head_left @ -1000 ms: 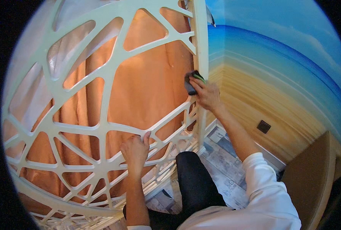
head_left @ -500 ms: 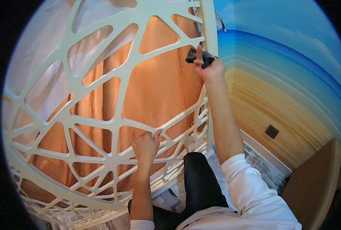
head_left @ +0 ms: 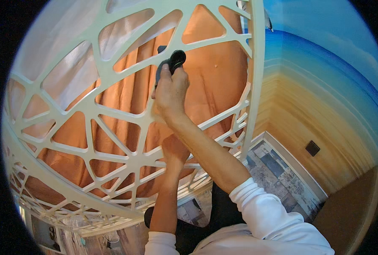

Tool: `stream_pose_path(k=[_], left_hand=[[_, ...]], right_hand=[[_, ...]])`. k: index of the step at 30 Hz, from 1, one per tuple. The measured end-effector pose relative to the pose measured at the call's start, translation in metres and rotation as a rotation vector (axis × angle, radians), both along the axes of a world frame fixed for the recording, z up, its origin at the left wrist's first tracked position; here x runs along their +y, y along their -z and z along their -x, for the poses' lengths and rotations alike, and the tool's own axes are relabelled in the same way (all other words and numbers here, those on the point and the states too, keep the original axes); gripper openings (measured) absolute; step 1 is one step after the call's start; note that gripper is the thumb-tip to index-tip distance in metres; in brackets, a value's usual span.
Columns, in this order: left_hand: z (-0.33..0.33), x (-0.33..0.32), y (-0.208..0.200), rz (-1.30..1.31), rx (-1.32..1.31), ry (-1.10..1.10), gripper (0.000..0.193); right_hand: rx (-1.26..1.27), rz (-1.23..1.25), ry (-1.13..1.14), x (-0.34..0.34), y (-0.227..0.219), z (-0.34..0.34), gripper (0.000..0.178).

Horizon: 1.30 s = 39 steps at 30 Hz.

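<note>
A large white lattice panel (head_left: 108,77) with irregular cut-out openings fills the left and middle of the head view. My right hand (head_left: 172,89) is raised and closed round a black round-ended tool (head_left: 177,58) with a darker grey, soft-looking part; its exact kind I cannot make out. The tool is at one of the upper struts, where it overlaps the lattice. Lower down, my left hand (head_left: 175,149) is closed on a strut, partly covered by my right forearm.
Orange-brown cloth (head_left: 210,80) hangs behind the lattice. To the right stands a wall (head_left: 324,85) painted with sea and sand, bearing a dark square plate (head_left: 313,148). A brown board (head_left: 350,208) is at lower right, beside the patterned floor (head_left: 278,178).
My right hand has moved left with the black tool, away from the panel's right upright to a strut near the middle. My left hand stays at the lower strut. The view has shifted slightly.
</note>
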State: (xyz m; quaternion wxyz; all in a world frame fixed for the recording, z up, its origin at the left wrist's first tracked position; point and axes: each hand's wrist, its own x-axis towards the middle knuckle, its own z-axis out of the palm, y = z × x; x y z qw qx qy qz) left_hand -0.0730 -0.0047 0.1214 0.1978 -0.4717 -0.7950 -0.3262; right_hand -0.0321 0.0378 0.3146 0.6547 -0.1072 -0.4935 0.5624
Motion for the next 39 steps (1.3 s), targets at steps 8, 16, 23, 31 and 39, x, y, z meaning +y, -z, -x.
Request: stream_pose_path(k=[8, 16, 23, 31, 39], left_hand=[[-0.023, 0.006, -0.014, 0.391, 0.035, -0.188, 0.054], [0.010, -0.011, 0.002, 0.351, 0.101, -0.009, 0.034], [0.001, -0.014, -0.017, 0.308, 0.103, 0.063, 0.031], [-0.006, -0.011, -0.018, 0.311, 0.224, -0.001, 0.024], [-0.007, -0.007, -0.018, 0.367, 0.136, -0.056, 0.019]], right_hand=[[-0.907, -0.450, 0.048, -0.047, 0.100, -0.024, 0.062], [-0.698, -0.718, 0.163, 0.014, 0.182, -0.041, 0.080], [-0.857, -0.901, 0.372, 0.109, 0.258, -0.098, 0.080], [-0.837, -0.677, 0.902, 0.172, 0.255, -0.126, 0.076], [-1.013, -0.496, 0.987, 0.115, 0.260, -0.102, 0.078]])
